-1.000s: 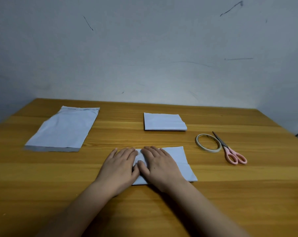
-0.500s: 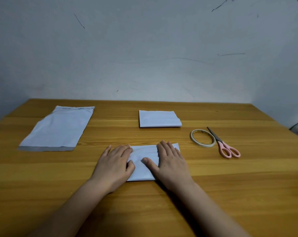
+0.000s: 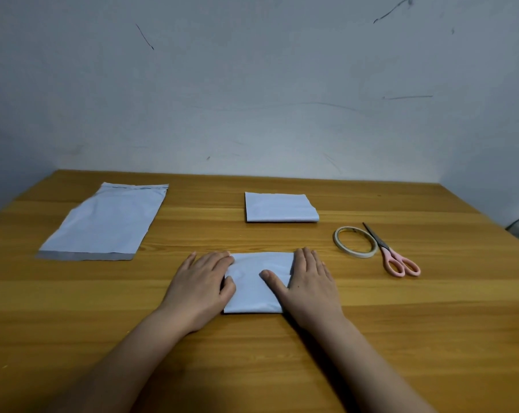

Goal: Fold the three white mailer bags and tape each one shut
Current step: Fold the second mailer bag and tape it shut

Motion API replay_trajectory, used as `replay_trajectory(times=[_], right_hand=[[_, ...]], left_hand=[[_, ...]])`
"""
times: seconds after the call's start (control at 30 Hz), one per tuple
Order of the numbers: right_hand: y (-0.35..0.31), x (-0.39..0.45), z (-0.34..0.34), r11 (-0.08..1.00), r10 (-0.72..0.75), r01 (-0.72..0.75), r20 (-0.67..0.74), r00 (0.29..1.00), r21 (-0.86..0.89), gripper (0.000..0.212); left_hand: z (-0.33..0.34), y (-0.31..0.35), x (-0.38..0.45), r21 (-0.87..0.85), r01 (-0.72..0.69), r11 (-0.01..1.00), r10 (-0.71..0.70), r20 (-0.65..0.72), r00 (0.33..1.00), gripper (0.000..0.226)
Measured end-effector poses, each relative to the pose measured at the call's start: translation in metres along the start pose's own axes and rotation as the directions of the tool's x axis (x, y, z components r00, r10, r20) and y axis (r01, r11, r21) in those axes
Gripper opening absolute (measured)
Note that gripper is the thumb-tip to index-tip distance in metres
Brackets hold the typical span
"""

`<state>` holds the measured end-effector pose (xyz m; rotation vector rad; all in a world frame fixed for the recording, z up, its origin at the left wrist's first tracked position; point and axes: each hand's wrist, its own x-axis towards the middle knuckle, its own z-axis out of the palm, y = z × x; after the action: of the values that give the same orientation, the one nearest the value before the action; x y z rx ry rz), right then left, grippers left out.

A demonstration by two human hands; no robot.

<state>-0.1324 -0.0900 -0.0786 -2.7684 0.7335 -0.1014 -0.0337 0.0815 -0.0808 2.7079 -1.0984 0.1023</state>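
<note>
The left hand [image 3: 200, 286] and right hand [image 3: 307, 283] lie flat with straight fingers on the two ends of a folded bag [image 3: 256, 283], pressing it down; the hands are apart, with the white middle of the bag showing between them. The right thumb stretches inward across the bag's top face. This bag is a smooth white rectangle, folded small, with a crisp near edge, and it sits near the middle of the table [image 3: 431, 338], toward the near edge. Behind it, closer to the far edge, lies a second folded bag [image 3: 280, 207], about the same shape, its right end slightly uneven. Toward the far left corner a third bag [image 3: 103, 223] lies flat and unfolded, long, with a grey strip along its near end. To the right of the hands sits a roll of tape [image 3: 356, 242], and pink-handled scissors [image 3: 394, 253] lie just beside it.
</note>
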Motion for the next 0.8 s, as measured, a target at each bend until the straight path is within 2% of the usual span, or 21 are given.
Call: replay_trajectory(times=[0.1,0.2,0.27,0.4,0.47,0.57,0.8], right_hand=[[-0.003,0.002,-0.005,1.000,-0.005,0.005,-0.002,1.000,-0.011,0.097],[-0.019,0.004,-0.008,0.984,-0.136,0.124,-0.093,0.986,-0.128,0.091],[-0.034,0.007,-0.007,0.964,-0.226,0.206,-0.107,0.968,-0.167,0.090],[-0.060,0.013,0.001,0.914,-0.403,0.401,-0.013,0.915,-0.059,0.083],[-0.066,0.012,0.007,0.894,-0.449,0.449,-0.001,0.894,0.007,0.082],[-0.067,0.010,0.011,0.886,-0.461,0.462,-0.036,0.887,0.047,0.083],[-0.052,0.006,0.011,0.924,-0.380,0.376,-0.064,0.923,-0.069,0.087]], left_hand=[[0.004,-0.005,-0.003,-0.124,0.001,0.992,0.000,0.014,1.000,0.084],[0.002,-0.007,-0.003,-0.278,0.040,0.960,-0.044,-0.010,0.999,0.052],[0.002,-0.007,-0.003,-0.281,0.038,0.959,-0.048,-0.031,0.998,0.046],[0.009,-0.009,-0.004,-0.199,0.000,0.980,-0.007,-0.034,0.999,0.052],[0.011,-0.011,-0.003,-0.167,-0.003,0.986,-0.001,-0.024,1.000,0.054],[0.012,-0.013,-0.002,-0.145,0.000,0.989,-0.001,-0.012,1.000,0.055],[0.011,-0.008,-0.003,-0.056,0.017,0.998,-0.020,-0.052,0.998,0.087]])
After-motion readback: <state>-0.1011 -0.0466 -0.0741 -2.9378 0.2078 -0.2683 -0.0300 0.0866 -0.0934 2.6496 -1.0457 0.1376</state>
